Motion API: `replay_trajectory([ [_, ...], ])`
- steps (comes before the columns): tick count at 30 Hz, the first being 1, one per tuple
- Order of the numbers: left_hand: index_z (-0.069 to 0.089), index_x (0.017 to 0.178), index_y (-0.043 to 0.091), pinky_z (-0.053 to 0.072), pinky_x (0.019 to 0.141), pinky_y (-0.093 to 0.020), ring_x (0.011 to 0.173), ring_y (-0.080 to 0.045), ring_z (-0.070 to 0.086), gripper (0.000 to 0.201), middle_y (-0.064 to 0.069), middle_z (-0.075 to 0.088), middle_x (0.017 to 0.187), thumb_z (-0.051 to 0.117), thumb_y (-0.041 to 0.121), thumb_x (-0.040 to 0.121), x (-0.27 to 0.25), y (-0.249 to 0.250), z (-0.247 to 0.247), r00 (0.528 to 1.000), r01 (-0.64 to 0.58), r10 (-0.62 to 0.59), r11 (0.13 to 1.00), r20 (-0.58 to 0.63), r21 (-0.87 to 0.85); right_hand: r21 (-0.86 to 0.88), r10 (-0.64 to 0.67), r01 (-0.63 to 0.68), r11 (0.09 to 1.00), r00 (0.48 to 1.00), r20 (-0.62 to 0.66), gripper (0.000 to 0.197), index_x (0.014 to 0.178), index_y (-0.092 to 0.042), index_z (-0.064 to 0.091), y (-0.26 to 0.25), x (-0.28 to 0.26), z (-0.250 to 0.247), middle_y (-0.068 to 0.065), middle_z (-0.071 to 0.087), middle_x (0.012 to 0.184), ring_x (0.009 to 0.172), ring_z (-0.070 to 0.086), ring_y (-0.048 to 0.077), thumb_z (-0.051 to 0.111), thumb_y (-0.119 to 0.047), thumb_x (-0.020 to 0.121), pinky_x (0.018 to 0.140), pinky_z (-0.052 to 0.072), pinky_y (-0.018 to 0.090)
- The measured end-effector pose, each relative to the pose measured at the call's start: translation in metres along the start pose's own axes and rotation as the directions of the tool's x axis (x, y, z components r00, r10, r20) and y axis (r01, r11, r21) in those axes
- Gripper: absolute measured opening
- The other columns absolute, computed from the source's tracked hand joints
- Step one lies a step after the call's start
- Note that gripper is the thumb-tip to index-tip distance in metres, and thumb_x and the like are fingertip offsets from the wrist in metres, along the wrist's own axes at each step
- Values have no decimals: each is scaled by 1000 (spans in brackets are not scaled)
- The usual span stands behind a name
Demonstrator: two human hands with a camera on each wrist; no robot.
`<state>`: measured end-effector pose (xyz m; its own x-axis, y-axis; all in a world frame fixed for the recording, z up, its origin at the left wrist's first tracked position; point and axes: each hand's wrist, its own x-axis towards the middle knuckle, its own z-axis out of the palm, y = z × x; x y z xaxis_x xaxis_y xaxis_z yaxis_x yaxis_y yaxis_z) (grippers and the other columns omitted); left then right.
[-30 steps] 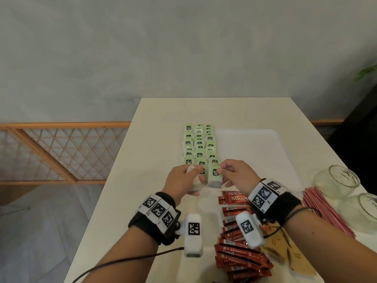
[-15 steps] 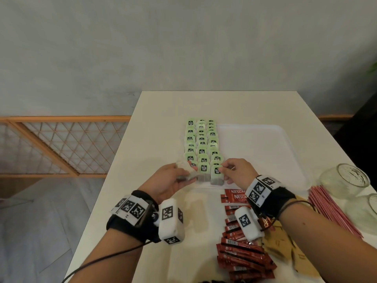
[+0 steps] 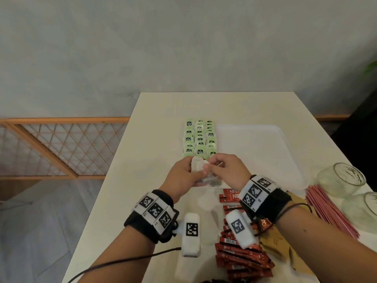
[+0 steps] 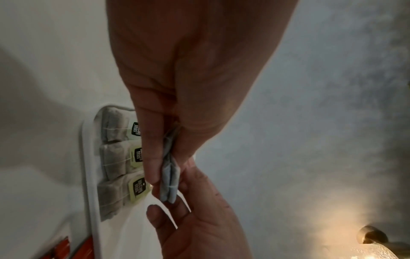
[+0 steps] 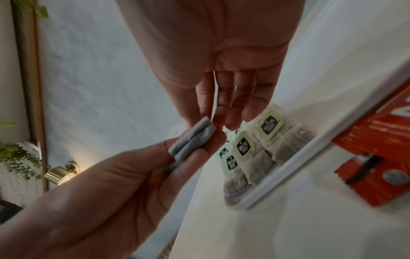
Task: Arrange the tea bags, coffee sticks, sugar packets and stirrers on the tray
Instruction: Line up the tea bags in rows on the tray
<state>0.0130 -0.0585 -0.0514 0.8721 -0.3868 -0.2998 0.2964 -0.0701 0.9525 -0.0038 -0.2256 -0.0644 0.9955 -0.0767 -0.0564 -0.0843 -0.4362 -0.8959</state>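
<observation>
both hands [image 3: 206,172] have lifted a tea bag [image 3: 197,167] above the tray [image 3: 285,156].

Your cream surface [image 3: 155,123] carried a white tray [image 3: 265,148], red coffee sticks [image 3: 240,256] near you, brown packets [image 3: 275,244] beside them, pink stirrers [image 3: 330,211] and two glass jars [image 3: 340,178] at your right.

Black wristbands [image 3: 155,217] with checkered white tags, perhaps one cable [image 3: 122,260]
</observation>
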Motion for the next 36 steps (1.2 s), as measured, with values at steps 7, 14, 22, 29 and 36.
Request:
replay_trajectory([
  [7,65,113,4,61,64,-30,64,-13,67,25,-7,69,80,68,6,89,-4,-2,-2,982,-61,83,989,-171,133,-32,21,-24,999,995,-98,16,75,-19,59,-4,-6,-13,1,65,75,64,64,17,69,-25,87,70,56,37],
  [14,68,83,4,50,67,-45,57,-19,52,31,-11,62,66,65,35,81,-14,11,22,967,-162,239,836,-83,524,-80,-15,5,997,992,-125,18,75,-12,59,-21,-15,-6,6,68,70,59,68,20,66,-21,88,56,52,22],
  [22,66,67,10,45,53,-30,48,-15,52,26,3,61,51,60,18,91,-4,15,11,970,-114,177,936,-165,332,-73,-87,77,994,984,-155,13,102,-24,65,-25,-12,-8,-6,64,93,71,63,13,66,-23,89,65,56,28],
  [29,65,108,8,42,48,-27,58,-19,53,23,-4,63,73,61,26,94,2,0,-3,977,-20,48,990,-206,139,6,52,-52,999,999,-13,12,84,-17,58,-14,-2,0,8,69,85,70,71,21,61,-9,92,64,60,35],
  [36,61,110,4,48,57,-30,61,-15,54,26,-9,73,101,41,18,101,6,-11,-23,958,59,-43,997,-282,47,-153,157,-149,977,987,40,10,86,-15,56,7,-2,11,9,68,81,61,66,15,57,-9,94,51,52,20],
])
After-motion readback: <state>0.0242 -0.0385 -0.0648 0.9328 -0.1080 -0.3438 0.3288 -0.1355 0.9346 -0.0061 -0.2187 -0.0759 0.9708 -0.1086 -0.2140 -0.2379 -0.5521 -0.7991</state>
